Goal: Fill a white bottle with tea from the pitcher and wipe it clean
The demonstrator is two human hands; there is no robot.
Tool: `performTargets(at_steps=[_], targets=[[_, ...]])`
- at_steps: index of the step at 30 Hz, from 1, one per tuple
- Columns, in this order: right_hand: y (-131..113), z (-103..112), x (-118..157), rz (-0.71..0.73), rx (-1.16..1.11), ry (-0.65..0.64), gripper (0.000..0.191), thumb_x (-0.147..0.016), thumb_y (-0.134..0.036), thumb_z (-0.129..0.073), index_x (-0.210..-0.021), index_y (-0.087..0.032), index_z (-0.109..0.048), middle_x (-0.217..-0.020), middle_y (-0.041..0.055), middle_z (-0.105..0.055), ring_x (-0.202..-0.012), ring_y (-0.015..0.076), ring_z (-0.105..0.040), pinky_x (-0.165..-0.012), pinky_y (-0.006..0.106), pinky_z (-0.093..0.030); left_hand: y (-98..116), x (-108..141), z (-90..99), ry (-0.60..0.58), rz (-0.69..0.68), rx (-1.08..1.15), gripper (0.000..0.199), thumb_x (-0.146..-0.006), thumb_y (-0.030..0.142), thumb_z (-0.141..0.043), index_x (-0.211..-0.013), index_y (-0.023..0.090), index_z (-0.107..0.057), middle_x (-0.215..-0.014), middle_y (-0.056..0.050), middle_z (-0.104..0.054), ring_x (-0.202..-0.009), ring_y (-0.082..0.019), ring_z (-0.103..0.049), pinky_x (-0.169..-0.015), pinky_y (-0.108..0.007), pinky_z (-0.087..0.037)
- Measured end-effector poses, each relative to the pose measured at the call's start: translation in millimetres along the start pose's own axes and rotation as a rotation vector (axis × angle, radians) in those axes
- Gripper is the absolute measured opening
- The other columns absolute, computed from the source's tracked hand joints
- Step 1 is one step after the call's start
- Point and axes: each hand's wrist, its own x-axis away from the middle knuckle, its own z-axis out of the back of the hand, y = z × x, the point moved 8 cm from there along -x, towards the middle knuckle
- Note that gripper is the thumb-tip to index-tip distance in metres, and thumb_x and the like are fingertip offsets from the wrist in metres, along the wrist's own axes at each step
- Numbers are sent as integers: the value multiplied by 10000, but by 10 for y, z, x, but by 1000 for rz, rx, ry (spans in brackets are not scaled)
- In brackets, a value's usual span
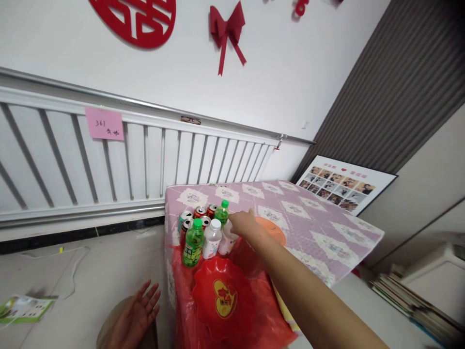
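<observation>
A: Hands, in order?
B: Two. One right hand (242, 224), reaching in from the right, covering the top of the second white bottle (225, 243).
A: Condition of its fingers?
B: Curling downward at the bottle. Whether they are gripping or merely touching, I cannot tell; the cap is hiding behind the hand.
A: And the other?
B: One left hand (139, 312), hanging low beside the left edge of the counter (312, 191), palm turning up, fingers spreading loosely apart.
A: Position of that bottle?
B: Standing upright on the counter, ending the front row at the right. Left of it, the first white bottle (211, 241), white-capped, is standing close by; then the front green bottle (193, 246), green-capped.
A: Behind the row?
B: Rear green bottle (221, 214), one, standing near the right hand. Drink cans (200, 212), five showing, clustering to its left; one is showing teal, the others red or dark red.
A: Dishes?
B: Red dish (243, 291), wavy-edged, bearing a yellow heart, lying before the bottles on a red plastic sheet (269, 308). Orange dish (273, 228), round, sitting beyond the right forearm, which is partly hiding it.
A: Surroundings?
B: White radiator (135, 160), running along the wall; pink note (104, 124), hanging on it. Red bow (226, 30), decorating the wall above.
</observation>
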Motion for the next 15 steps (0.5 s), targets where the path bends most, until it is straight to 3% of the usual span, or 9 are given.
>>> performTargets(at_steps=[15], targets=[[249,370,249,24,-73,162,344,-932,-373,-609,-1223,-189,-604,-1204,70,-657,-1113,253,-619,-1010,537,-447,18,22,15,34,-30,-49,609,-884,136,-565,-1451,314,-432,-1478,-92,-525,-1217,-255,-620,-893,-371,-549]])
